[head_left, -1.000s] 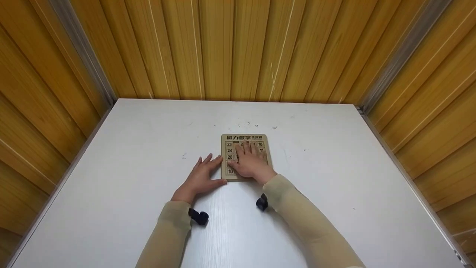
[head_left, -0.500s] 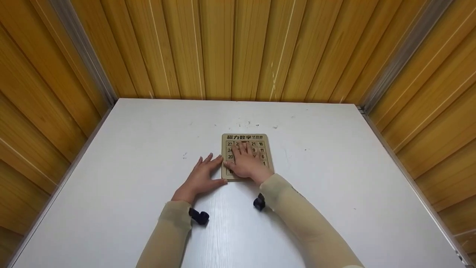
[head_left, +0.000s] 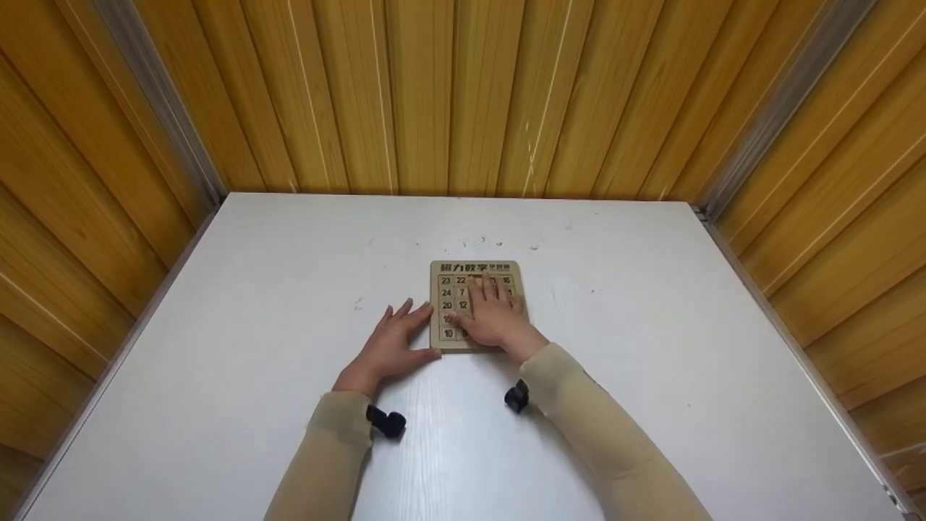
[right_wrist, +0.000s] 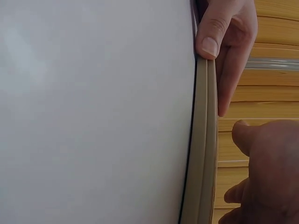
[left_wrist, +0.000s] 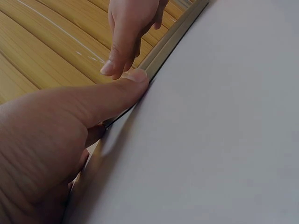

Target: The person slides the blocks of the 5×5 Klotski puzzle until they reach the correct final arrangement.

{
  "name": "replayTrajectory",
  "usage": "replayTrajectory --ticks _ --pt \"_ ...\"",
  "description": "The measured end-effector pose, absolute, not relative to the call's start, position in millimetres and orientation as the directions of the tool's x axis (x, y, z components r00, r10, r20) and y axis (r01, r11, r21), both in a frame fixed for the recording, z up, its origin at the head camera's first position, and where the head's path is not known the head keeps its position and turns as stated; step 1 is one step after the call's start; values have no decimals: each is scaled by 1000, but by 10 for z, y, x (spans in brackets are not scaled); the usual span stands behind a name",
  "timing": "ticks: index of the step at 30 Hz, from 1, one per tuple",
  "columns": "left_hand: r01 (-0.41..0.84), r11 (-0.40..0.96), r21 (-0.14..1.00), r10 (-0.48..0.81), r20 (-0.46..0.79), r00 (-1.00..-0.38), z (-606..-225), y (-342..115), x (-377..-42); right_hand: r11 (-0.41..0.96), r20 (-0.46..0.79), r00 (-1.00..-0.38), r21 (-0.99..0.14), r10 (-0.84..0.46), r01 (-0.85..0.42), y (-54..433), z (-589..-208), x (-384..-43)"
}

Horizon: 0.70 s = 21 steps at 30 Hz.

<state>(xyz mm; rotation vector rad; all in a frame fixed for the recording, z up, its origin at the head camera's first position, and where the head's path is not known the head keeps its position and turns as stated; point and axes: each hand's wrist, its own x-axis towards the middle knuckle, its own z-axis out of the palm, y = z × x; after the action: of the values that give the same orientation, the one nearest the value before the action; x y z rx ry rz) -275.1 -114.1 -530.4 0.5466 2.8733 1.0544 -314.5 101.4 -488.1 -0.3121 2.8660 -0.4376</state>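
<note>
A tan wooden number slide puzzle (head_left: 445,344) lies flat on the white table, with dark characters along its top and rows of numbered tiles. My left hand (head_left: 387,347) holds its near left corner, thumb at the front edge and forefinger along the left side. In the left wrist view the thumb (left_wrist: 119,93) presses against the puzzle's edge. Spread over the tiles, my right hand (head_left: 495,318) has its fingers extended, fingertips at the upper rows. It covers much of the middle and right tiles. A gap shows in the top row, right of tile 22 (head_left: 461,280).
The white table (head_left: 253,289) has small dark marks (head_left: 499,244) beyond the puzzle. Yellow wood-look panels (head_left: 419,94) wall the back and both sides. A small black camera (head_left: 391,424) sits on the left wrist and another camera (head_left: 516,397) on the right.
Tile 22 has slid one place left, so the top-row gap is now to its right. My right hand shifted left, then back right. The left hand and the puzzle have stayed put.
</note>
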Motion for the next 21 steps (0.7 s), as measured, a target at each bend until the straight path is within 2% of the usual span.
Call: replayTrajectory --ticks 21 --pt "311 710 632 332 88 -939 -5316 -1143 -2748 938 -192 -955 -307 -227 -161 1113 -4894 -3140"
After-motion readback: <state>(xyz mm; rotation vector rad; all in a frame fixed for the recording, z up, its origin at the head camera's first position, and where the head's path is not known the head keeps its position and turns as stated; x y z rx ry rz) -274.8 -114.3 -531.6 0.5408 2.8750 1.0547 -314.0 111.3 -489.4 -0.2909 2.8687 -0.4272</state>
